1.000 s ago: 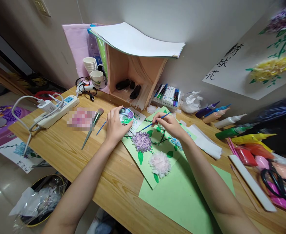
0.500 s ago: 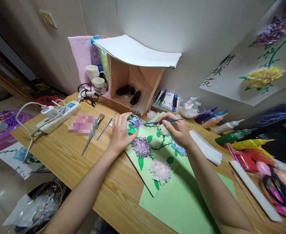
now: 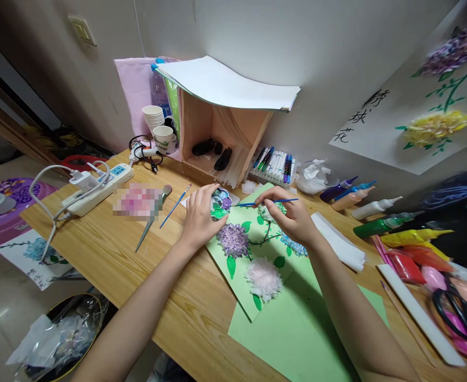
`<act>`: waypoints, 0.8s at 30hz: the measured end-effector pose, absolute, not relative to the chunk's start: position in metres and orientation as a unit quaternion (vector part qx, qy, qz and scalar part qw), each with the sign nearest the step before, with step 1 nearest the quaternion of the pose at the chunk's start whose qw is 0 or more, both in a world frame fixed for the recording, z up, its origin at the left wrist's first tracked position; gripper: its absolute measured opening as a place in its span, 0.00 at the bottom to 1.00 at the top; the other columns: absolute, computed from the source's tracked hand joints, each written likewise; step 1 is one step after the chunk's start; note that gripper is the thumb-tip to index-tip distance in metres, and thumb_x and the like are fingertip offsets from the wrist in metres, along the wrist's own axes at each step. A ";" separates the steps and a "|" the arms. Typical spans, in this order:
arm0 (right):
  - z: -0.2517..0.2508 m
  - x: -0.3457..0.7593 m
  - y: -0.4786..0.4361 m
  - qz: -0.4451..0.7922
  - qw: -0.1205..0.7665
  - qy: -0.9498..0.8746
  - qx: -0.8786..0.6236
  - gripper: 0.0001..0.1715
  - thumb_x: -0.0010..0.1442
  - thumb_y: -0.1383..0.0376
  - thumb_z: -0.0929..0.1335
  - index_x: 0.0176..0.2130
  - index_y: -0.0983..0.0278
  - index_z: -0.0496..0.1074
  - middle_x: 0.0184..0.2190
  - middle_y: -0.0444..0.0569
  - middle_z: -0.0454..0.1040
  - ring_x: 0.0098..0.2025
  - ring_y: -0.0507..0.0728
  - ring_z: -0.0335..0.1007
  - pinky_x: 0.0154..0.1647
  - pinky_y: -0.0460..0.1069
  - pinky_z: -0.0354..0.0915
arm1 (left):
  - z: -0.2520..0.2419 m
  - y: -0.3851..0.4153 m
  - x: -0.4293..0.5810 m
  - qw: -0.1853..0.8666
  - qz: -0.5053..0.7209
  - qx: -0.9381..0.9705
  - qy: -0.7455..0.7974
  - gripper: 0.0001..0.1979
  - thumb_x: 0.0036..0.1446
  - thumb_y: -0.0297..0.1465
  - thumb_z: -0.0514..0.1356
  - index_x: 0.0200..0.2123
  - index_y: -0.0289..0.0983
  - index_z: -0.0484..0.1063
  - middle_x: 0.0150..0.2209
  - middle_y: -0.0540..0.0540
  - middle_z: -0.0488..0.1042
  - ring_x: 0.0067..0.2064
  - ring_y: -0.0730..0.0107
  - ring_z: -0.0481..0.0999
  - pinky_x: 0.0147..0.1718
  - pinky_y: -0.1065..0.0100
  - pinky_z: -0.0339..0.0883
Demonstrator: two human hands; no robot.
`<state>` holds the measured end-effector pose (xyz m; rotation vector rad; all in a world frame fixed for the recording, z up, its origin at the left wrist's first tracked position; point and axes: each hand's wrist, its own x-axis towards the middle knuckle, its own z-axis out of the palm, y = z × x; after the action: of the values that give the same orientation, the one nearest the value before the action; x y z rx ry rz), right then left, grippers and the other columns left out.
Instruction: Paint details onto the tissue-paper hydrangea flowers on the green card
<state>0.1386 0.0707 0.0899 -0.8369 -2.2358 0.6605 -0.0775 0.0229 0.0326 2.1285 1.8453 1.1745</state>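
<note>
A person's left hand [image 3: 202, 218] grips a round paint palette [image 3: 221, 203] at the far left of a flower-covered green sheet [image 3: 239, 277]. The right hand [image 3: 287, 215] pinches a blue paintbrush [image 3: 245, 205], tip beside the palette's right edge.

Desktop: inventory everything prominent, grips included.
Flower picture: one, green, mid desk
Sheet: one, green, partly beneath picture
Palette: one, multicoloured, picture's upper left
Held brush: one, blue, over picture
Thin brush: one, blue, desk left
Large brush: one, greenish, desk left
Power strip: one, white, desk left
Box: one, peach, desk back
Cups: several, white, beside box
Markers: several, mixed, beside box
Squeeze bottles: at least six, mixed, desk right
Scissors: one, black, desk right
Left grip: one, bare, around palette
Right grip: one, bare, around brush
</note>
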 end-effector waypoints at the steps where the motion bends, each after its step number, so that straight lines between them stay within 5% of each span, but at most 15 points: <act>1: 0.091 0.139 0.070 0.248 0.320 -0.856 -0.320 0.12 0.65 0.63 0.59 0.35 0.61 0.69 0.34 0.49 0.74 0.37 0.57 0.69 0.39 0.52 0.62 | 0.033 0.023 -0.078 0.046 0.384 0.697 0.604 0.34 0.47 0.31 0.65 0.57 0.40 0.58 0.56 0.41 0.65 0.57 0.53 0.63 0.56 0.55 0.55; 13: 0.090 0.148 0.075 0.379 0.415 -0.771 -0.300 0.10 0.63 0.59 0.62 0.35 0.61 0.68 0.33 0.48 0.73 0.38 0.57 0.70 0.41 0.53 0.64 | 0.033 0.027 -0.084 0.041 0.411 0.640 0.648 0.31 0.47 0.32 0.66 0.55 0.39 0.61 0.54 0.41 0.67 0.56 0.53 0.64 0.55 0.55 0.58; 24: 0.080 0.136 0.077 0.386 0.228 -0.830 -0.332 0.09 0.57 0.68 0.60 0.32 0.64 0.68 0.30 0.47 0.73 0.34 0.54 0.69 0.36 0.51 0.61 | 0.030 0.030 -0.090 0.029 0.424 0.608 0.671 0.30 0.46 0.33 0.66 0.53 0.38 0.62 0.52 0.40 0.68 0.55 0.53 0.65 0.55 0.55 0.59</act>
<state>0.1364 0.0767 0.0804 -0.9133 -2.2856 1.0621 -0.0898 0.0302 0.0302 1.8754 2.0689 1.3097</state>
